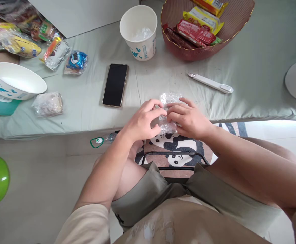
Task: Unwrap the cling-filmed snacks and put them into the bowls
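A small piece of clear bubble wrap (pixel 170 98) is between my hands at the front edge of the cloth-covered table, its lower part reaching past that edge. My left hand (pixel 148 118) is at its left side, fingers curled with the tips on the plastic and the thumb lower down. From the right, the bent fingers of my right hand (pixel 188 118) lie across the wrap and grip it. The fingertips of both hands almost meet at its middle. My fingers cover part of the wrap.
A utility knife (pixel 210 83) lies right of my hands, a phone (pixel 115 85) to the left. Behind stand a paper bucket (pixel 142 47) with clear plastic inside and a red bowl (pixel 188 54) of packaged snacks. A white bowl (pixel 23 89) and a wrapped item (pixel 48 104) sit far left.
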The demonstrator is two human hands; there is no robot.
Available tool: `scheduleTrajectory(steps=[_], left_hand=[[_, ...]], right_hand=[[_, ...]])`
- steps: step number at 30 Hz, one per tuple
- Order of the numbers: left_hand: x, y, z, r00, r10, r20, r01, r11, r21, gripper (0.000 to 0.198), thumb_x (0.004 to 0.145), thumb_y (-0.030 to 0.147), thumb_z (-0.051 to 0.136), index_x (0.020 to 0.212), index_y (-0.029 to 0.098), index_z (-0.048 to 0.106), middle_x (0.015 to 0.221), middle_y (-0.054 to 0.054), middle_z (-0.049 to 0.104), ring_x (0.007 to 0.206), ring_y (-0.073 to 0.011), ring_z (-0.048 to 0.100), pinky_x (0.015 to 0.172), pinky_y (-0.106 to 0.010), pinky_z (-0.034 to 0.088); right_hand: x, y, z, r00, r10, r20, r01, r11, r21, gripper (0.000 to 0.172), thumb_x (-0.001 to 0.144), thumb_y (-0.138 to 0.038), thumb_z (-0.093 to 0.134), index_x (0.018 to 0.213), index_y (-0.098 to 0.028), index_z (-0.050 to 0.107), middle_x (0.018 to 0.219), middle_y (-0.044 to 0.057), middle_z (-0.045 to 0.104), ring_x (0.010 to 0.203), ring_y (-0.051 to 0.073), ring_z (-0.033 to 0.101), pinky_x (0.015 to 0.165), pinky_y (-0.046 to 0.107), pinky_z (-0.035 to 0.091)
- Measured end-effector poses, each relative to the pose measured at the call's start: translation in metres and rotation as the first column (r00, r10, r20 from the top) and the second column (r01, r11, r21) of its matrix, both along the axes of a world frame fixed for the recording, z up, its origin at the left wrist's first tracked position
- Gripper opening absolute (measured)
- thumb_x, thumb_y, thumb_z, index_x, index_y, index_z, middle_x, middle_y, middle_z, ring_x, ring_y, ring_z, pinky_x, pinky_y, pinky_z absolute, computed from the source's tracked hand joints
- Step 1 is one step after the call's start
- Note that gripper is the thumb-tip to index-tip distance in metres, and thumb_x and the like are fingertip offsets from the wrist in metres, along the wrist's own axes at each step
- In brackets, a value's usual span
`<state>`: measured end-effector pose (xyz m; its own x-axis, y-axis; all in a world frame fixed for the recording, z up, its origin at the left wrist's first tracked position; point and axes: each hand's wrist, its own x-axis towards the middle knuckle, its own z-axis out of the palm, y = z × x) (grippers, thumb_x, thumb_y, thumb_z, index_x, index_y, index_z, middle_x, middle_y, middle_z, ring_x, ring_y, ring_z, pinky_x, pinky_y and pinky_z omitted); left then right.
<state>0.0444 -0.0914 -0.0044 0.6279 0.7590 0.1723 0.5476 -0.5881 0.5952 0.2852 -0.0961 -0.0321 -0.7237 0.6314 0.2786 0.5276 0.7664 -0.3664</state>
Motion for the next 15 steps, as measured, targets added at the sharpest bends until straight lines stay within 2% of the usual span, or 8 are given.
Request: scheduleTrajectory(steps=[3, 6, 9, 11, 13, 15], left_hand=[[0.0, -0.002, -0.001, 0.995, -0.051, -0.088, 0.052, 0.999, 0.005, 0.043, 0.074, 0.007, 0.065, 0.115, 0.021, 0.068, 0.137, -0.011, 0.06, 0.108, -0.0253, 0.062, 0.095, -0.043, 0.055], [0.001, 0.0, -0.004, 0.986, -0.032, -0.163, 0.037, 0.999, 0.027, 0.03, 0.079, 0.014, 0.07, 0.109, 0.02, 0.071, 0.131, -0.012, 0.065, 0.108, -0.0275, 0.062, 0.094, -0.046, 0.054], [0.004, 0.003, -0.007, 0.99, 0.002, -0.138, 0.006, 0.998, 0.057, 0.011, 0.088, 0.017, 0.065, 0.095, 0.018, 0.074, 0.119, -0.011, 0.071, 0.101, -0.0251, 0.063, 0.091, -0.044, 0.054], [0.007, 0.004, -0.007, 0.997, 0.035, -0.074, -0.029, 0.996, 0.082, 0.013, 0.092, 0.018, 0.061, 0.086, 0.017, 0.072, 0.117, -0.011, 0.072, 0.096, -0.0225, 0.064, 0.088, -0.041, 0.054], [0.01, 0.004, -0.006, 0.998, 0.062, -0.026, -0.059, 0.994, 0.09, 0.022, 0.095, 0.021, 0.058, 0.075, 0.017, 0.068, 0.103, -0.01, 0.074, 0.086, -0.0196, 0.064, 0.079, -0.037, 0.053], [0.014, 0.002, -0.007, 0.995, 0.1, -0.022, -0.099, 0.993, 0.069, 0.032, 0.097, 0.023, 0.054, 0.066, 0.019, 0.061, 0.076, -0.005, 0.069, 0.068, -0.016, 0.059, 0.066, -0.032, 0.047]], right_hand=[[0.006, 0.001, 0.0, 0.997, -0.017, -0.081, 0.01, 0.996, -0.085, 0.016, 0.094, -0.025, 0.053, 0.104, -0.022, 0.066, 0.112, 0.007, 0.076, 0.138, 0.032, 0.059, 0.12, 0.055, 0.029], [0.008, -0.001, 0.001, 0.99, -0.051, -0.131, 0.041, 0.996, -0.077, 0.021, 0.098, -0.037, 0.055, 0.105, -0.022, 0.068, 0.115, 0.007, 0.077, 0.136, 0.033, 0.061, 0.115, 0.053, 0.033], [0.007, -0.002, 0.003, 0.977, -0.131, -0.169, 0.132, 0.991, -0.006, 0.027, 0.099, -0.045, 0.057, 0.096, -0.023, 0.072, 0.114, 0.007, 0.077, 0.126, 0.031, 0.066, 0.103, 0.048, 0.039], [0.004, -0.002, 0.005, 0.957, -0.222, -0.184, 0.229, 0.973, 0.018, 0.03, 0.1, -0.045, 0.056, 0.086, -0.023, 0.071, 0.111, 0.007, 0.077, 0.119, 0.03, 0.067, 0.098, 0.046, 0.041], [0.002, 0.0, 0.005, 0.932, -0.315, -0.178, 0.319, 0.948, -0.004, 0.032, 0.101, -0.043, 0.054, 0.08, -0.023, 0.068, 0.103, 0.007, 0.077, 0.112, 0.028, 0.068, 0.096, 0.045, 0.041], [-0.001, 0.004, 0.004, 0.904, -0.397, -0.158, 0.392, 0.918, -0.058, 0.031, 0.1, -0.042, 0.053, 0.079, -0.022, 0.064, 0.089, 0.006, 0.075, 0.098, 0.026, 0.069, 0.094, 0.044, 0.041]])
